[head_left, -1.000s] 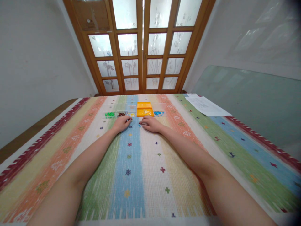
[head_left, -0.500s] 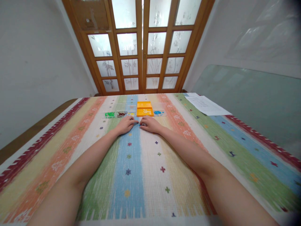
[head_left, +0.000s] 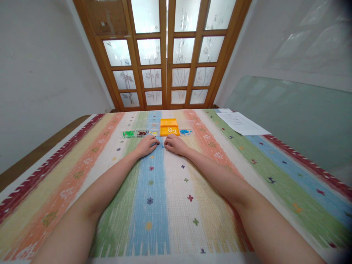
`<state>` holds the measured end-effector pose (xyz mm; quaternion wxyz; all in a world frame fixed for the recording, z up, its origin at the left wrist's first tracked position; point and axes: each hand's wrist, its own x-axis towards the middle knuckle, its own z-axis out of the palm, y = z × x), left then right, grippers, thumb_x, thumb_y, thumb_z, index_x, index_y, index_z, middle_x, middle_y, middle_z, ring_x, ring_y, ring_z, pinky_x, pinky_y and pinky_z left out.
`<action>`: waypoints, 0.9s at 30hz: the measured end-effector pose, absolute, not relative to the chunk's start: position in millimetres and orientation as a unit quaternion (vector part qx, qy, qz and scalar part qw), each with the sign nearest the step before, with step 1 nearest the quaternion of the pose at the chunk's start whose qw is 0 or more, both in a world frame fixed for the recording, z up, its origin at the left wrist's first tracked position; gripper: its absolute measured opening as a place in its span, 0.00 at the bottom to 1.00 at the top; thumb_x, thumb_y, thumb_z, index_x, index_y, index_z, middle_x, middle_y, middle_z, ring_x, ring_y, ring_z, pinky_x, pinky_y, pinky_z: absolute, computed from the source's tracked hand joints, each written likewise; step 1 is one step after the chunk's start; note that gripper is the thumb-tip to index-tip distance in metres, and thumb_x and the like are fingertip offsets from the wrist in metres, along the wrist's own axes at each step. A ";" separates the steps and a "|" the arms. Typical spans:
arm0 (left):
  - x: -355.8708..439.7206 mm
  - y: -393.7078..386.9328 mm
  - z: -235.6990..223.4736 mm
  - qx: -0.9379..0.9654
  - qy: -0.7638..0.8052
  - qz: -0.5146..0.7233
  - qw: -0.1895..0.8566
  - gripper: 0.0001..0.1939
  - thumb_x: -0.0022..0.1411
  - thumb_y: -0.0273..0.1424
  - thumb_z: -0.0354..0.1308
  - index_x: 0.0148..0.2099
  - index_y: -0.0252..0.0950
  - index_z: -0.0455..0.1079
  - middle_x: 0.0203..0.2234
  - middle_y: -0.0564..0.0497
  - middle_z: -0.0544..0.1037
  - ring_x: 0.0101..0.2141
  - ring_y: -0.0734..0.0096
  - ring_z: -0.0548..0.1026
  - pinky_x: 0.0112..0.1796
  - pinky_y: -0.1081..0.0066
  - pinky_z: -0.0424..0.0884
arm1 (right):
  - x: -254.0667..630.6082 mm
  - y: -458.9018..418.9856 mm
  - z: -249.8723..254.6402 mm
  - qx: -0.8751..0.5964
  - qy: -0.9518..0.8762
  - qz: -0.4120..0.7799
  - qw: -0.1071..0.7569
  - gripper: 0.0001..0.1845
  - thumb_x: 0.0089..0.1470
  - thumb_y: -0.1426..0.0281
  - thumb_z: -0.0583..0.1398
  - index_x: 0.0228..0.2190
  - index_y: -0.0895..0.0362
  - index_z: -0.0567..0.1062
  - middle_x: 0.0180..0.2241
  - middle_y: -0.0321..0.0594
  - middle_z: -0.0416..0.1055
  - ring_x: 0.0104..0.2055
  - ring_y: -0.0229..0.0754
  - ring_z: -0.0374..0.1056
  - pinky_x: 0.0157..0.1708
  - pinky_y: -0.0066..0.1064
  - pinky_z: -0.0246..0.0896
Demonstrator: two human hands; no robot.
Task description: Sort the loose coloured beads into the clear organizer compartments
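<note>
My left hand [head_left: 147, 146] rests low over the blue stripe of the cloth, its fingers curled in and closed; whatever they hold, if anything, is too small to make out. Just to the right, my right hand [head_left: 175, 145] has thumb and fingers drawn together in a pinch, and its contents are hidden too. A tiny blue piece [head_left: 162, 147] lies on the cloth in the narrow gap between the hands. Right behind them sits an orange box [head_left: 169, 134] with its lid up and small white pieces inside.
Clear plastic boxes flank the orange one, with green pieces [head_left: 128, 133], dark brown pieces [head_left: 142, 133], yellow pieces [head_left: 153, 133] and blue pieces [head_left: 184, 131]. Printed paper sheets [head_left: 242, 124] lie at the far right of the striped tablecloth [head_left: 178, 220]. Wooden glazed doors [head_left: 166, 88] stand behind the table.
My left hand's fingers have curled in and drawn slightly left. My right hand's fingers have closed more and shifted slightly right, so the gap between the hands is wider and shows the blue piece.
</note>
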<state>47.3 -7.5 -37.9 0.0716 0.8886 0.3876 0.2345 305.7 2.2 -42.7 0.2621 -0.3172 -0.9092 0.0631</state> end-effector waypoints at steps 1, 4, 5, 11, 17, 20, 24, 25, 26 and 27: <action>47.2 -7.5 -38.1 0.889 0.387 0.234 0.073 0.11 0.69 0.31 0.57 0.48 0.42 0.79 0.44 0.45 0.77 0.50 0.57 0.72 0.55 0.56 0.68 | 305.3 1.9 -42.8 -0.315 -0.911 0.063 0.259 0.06 0.64 0.68 0.63 0.38 0.56 0.81 0.40 0.44 0.74 0.46 0.46 0.67 0.48 0.36 0.61; 47.3 -7.3 -38.4 0.888 0.387 0.238 0.074 0.09 0.68 0.31 0.57 0.45 0.41 0.80 0.43 0.45 0.77 0.49 0.57 0.73 0.54 0.57 0.68 | 302.6 -0.2 -43.4 -0.307 -0.916 0.061 0.251 0.07 0.64 0.66 0.65 0.40 0.55 0.81 0.41 0.44 0.74 0.48 0.47 0.67 0.48 0.36 0.61; 47.3 -7.0 -38.5 0.887 0.388 0.240 0.073 0.09 0.68 0.31 0.57 0.44 0.41 0.79 0.42 0.45 0.78 0.48 0.57 0.73 0.54 0.57 0.68 | 301.4 -1.1 -43.5 -0.304 -0.917 0.059 0.251 0.06 0.64 0.66 0.65 0.41 0.54 0.81 0.41 0.43 0.74 0.48 0.47 0.67 0.49 0.37 0.61; 44.2 -3.0 -37.3 0.865 0.437 0.241 0.055 0.08 0.66 0.29 0.58 0.43 0.39 0.78 0.40 0.46 0.80 0.46 0.58 0.75 0.51 0.59 0.69 | 299.2 -1.3 -44.2 -0.294 -0.922 0.045 0.249 0.05 0.65 0.68 0.63 0.39 0.54 0.80 0.41 0.43 0.73 0.47 0.46 0.67 0.47 0.36 0.60; 36.1 -1.1 -35.6 0.820 0.501 0.267 0.071 0.09 0.68 0.33 0.56 0.43 0.39 0.77 0.37 0.49 0.82 0.36 0.63 0.76 0.40 0.66 0.69 | 315.5 15.9 -41.1 -0.376 -0.856 0.018 0.354 0.04 0.63 0.71 0.61 0.35 0.55 0.78 0.39 0.43 0.74 0.45 0.48 0.67 0.47 0.38 0.59; 33.4 -1.5 -35.6 0.801 0.519 0.292 0.058 0.09 0.68 0.33 0.56 0.43 0.39 0.77 0.38 0.48 0.82 0.36 0.63 0.76 0.39 0.66 0.68 | 334.2 27.7 -35.8 -0.465 -0.779 0.006 0.421 0.06 0.63 0.71 0.60 0.34 0.55 0.77 0.37 0.44 0.74 0.43 0.49 0.67 0.46 0.39 0.59; 31.1 -1.0 -35.7 0.784 0.542 0.299 0.043 0.08 0.67 0.32 0.56 0.43 0.39 0.76 0.39 0.48 0.82 0.36 0.62 0.76 0.38 0.66 0.68 | 361.4 41.5 -34.1 -0.552 -0.708 0.004 0.441 0.07 0.62 0.70 0.58 0.33 0.55 0.76 0.36 0.44 0.74 0.41 0.48 0.67 0.43 0.38 0.58; 30.4 -0.6 -35.7 0.782 0.546 0.299 0.041 0.08 0.67 0.31 0.56 0.43 0.39 0.76 0.38 0.48 0.82 0.36 0.62 0.76 0.38 0.66 0.67 | 366.9 44.3 -35.3 -0.569 -0.696 0.003 0.437 0.07 0.62 0.70 0.58 0.33 0.55 0.76 0.36 0.44 0.74 0.41 0.48 0.67 0.42 0.37 0.58; 29.5 0.0 -35.8 0.779 0.549 0.301 0.039 0.08 0.66 0.31 0.56 0.43 0.39 0.76 0.38 0.48 0.82 0.36 0.63 0.76 0.38 0.66 0.67 | 371.5 46.9 -37.0 -0.588 -0.685 0.001 0.431 0.07 0.62 0.70 0.58 0.32 0.55 0.76 0.36 0.44 0.74 0.41 0.48 0.67 0.42 0.37 0.58; 28.5 0.7 -35.9 0.775 0.553 0.305 0.038 0.08 0.66 0.30 0.56 0.43 0.39 0.77 0.38 0.49 0.82 0.36 0.63 0.76 0.38 0.66 0.67 | 375.1 49.2 -39.1 -0.605 -0.674 0.000 0.424 0.07 0.61 0.70 0.58 0.32 0.55 0.76 0.36 0.45 0.75 0.40 0.49 0.68 0.41 0.37 0.57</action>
